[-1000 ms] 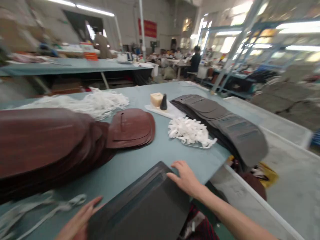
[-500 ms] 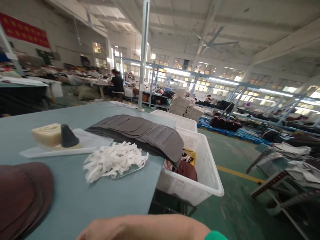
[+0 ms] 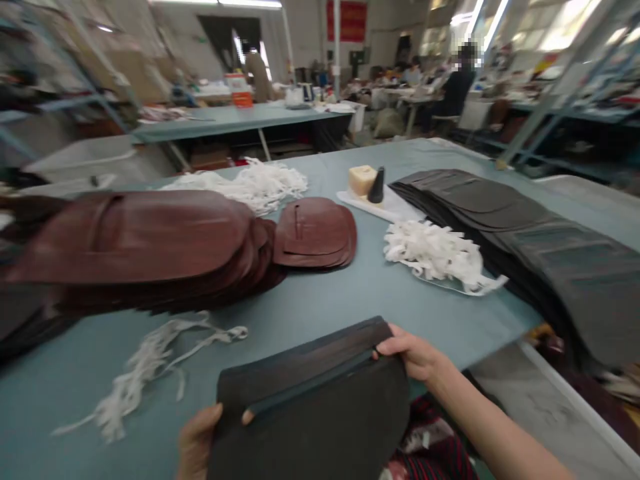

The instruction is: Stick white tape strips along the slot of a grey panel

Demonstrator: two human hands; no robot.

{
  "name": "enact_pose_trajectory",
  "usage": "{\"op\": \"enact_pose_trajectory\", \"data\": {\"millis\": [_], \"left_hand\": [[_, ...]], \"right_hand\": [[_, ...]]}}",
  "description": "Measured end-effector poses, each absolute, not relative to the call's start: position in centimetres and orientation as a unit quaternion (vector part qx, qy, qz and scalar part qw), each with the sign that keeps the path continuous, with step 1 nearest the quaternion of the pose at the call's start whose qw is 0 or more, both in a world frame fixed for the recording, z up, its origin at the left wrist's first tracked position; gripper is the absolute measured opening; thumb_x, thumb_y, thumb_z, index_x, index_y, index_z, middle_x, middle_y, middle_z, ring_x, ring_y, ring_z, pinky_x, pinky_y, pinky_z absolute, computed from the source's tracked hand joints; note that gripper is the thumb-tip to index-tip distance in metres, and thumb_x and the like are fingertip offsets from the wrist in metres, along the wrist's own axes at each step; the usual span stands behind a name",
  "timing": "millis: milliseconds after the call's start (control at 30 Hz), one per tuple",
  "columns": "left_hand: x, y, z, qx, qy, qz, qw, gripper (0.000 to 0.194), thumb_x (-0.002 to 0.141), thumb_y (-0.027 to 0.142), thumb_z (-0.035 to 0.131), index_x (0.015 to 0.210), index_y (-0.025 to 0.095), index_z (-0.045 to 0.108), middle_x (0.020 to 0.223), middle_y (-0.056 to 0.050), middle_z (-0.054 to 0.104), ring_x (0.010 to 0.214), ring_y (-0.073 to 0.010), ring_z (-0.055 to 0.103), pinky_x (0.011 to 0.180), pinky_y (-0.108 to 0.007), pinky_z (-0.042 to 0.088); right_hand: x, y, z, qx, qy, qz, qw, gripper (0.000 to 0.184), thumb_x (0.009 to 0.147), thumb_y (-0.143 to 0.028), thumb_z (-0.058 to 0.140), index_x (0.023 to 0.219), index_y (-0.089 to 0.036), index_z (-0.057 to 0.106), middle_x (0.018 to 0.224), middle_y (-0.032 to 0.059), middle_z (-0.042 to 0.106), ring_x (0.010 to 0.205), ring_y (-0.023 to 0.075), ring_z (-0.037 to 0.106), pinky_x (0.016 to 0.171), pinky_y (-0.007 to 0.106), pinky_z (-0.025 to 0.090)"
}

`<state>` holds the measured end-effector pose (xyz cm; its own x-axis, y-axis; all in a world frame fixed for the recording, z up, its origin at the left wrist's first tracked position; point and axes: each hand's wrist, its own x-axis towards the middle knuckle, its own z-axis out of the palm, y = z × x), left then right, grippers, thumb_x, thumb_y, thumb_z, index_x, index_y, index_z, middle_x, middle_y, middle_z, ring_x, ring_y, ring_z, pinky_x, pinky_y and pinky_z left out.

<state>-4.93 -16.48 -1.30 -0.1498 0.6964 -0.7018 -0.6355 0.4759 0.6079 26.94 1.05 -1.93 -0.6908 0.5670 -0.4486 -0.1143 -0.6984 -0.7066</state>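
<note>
A stack of dark grey cut pieces [image 3: 320, 407] lies at the near edge of the blue-grey table [image 3: 350, 293]. My left hand [image 3: 197, 437] grips its left edge, thumb on top. My right hand [image 3: 413, 353] holds its upper right corner, fingers curled over the edge. A slit shows across the top piece.
Brown leather pieces [image 3: 145, 247] are fanned out at the left, with a smaller brown stack [image 3: 315, 233] beside them. Grey pieces [image 3: 525, 233] are fanned at the right. White strips [image 3: 435, 253] lie in piles. A cream block [image 3: 361, 180] and a black cone [image 3: 377, 187] stand on a white sheet. People work behind.
The view swung right toward the hall and a white bin, then came back to the table. Both hands now grip the dark stack's edges instead of lying open against it.
</note>
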Motion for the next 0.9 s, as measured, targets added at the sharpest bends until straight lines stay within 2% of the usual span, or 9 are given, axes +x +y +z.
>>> {"op": "enact_pose_trajectory", "data": {"millis": [100,167,300,400,500,600,700,833,900], "left_hand": [[-4.3,-16.1,-0.7,0.045,0.449,0.531,0.718,0.034,0.048,0.037,0.070,0.073,0.015,0.070,0.069,-0.006,0.069,0.066,-0.0268,0.065,0.065,-0.041,0.054],[-4.1,-15.3,-0.4,0.104,0.442,0.513,0.728,0.039,0.048,0.030,0.071,0.083,0.013,0.069,0.080,-0.009,0.071,0.072,-0.0277,0.066,0.071,-0.042,0.053],[-3.6,-14.2,-0.4,0.242,0.555,0.529,0.594,0.049,0.055,0.023,0.076,0.102,0.014,0.064,0.097,-0.009,0.069,0.092,-0.0267,0.062,0.083,-0.038,0.048],[-3.4,-14.0,-1.2,0.289,0.632,0.520,0.497,0.038,0.064,0.026,0.072,0.098,0.012,0.064,0.095,-0.008,0.069,0.089,-0.0232,0.061,0.080,-0.033,0.048],[-3.7,-14.1,-2.2,0.292,0.640,0.514,0.490,0.032,0.067,0.026,0.069,0.096,0.012,0.065,0.093,-0.007,0.069,0.084,-0.0213,0.061,0.074,-0.030,0.048],[-4.2,-14.0,-2.8,0.267,0.630,0.527,0.504,0.033,0.067,0.025,0.070,0.097,0.012,0.065,0.094,-0.008,0.070,0.084,-0.0220,0.063,0.074,-0.030,0.049],[-4.4,-13.9,-2.8,0.240,0.621,0.531,0.524,0.039,0.065,0.027,0.072,0.099,0.012,0.064,0.094,-0.009,0.071,0.083,-0.0246,0.065,0.074,-0.033,0.051],[-4.1,-14.5,-2.8,0.203,0.651,0.500,0.533,0.046,0.063,0.036,0.076,0.103,0.016,0.064,0.100,-0.008,0.071,0.090,-0.0281,0.066,0.080,-0.037,0.052],[-4.4,-14.4,-3.3,0.188,0.687,0.452,0.538,0.045,0.064,0.041,0.076,0.101,0.019,0.064,0.091,-0.005,0.073,0.089,-0.0297,0.067,0.080,-0.040,0.053]], "right_hand": [[26.7,0.4,-1.4,-0.393,-0.382,0.819,0.171,0.048,0.056,-0.033,0.074,0.101,-0.019,0.062,0.095,0.0098,0.069,0.086,0.0269,0.066,0.078,0.039,0.053],[26.4,0.6,-1.5,-0.423,-0.405,0.799,0.137,0.050,0.058,-0.039,0.076,0.102,-0.020,0.062,0.103,0.0135,0.068,0.091,0.0307,0.066,0.080,0.043,0.053],[25.7,1.5,-2.5,-0.464,-0.430,0.767,0.105,0.046,0.058,-0.044,0.078,0.095,-0.020,0.065,0.098,0.0147,0.069,0.085,0.0330,0.067,0.078,0.045,0.054],[25.6,1.9,-3.2,-0.480,-0.442,0.748,0.122,0.043,0.056,-0.042,0.080,0.091,-0.021,0.066,0.096,0.0139,0.070,0.082,0.0330,0.067,0.076,0.045,0.055],[25.7,2.3,-3.7,-0.491,-0.477,0.717,0.130,0.046,0.053,-0.043,0.081,0.092,-0.023,0.066,0.097,0.0140,0.070,0.082,0.0339,0.067,0.074,0.045,0.055],[25.6,2.8,-3.9,-0.493,-0.530,0.678,0.130,0.043,0.054,-0.043,0.080,0.089,-0.023,0.065,0.095,0.0129,0.070,0.083,0.0332,0.067,0.074,0.045,0.055],[25.0,2.9,-3.6,-0.472,-0.560,0.664,0.153,0.038,0.062,-0.041,0.075,0.092,-0.022,0.062,0.094,0.0097,0.070,0.084,0.0300,0.066,0.076,0.042,0.054],[24.4,2.2,-2.4,-0.450,-0.623,0.597,0.229,0.030,0.066,-0.028,0.068,0.093,-0.018,0.059,0.094,0.0054,0.068,0.085,0.0237,0.062,0.078,0.035,0.050],[24.5,2.0,-2.2,-0.453,-0.646,0.561,0.253,0.027,0.066,-0.023,0.067,0.091,-0.017,0.058,0.091,0.0033,0.066,0.083,0.0211,0.060,0.074,0.031,0.048]]}}
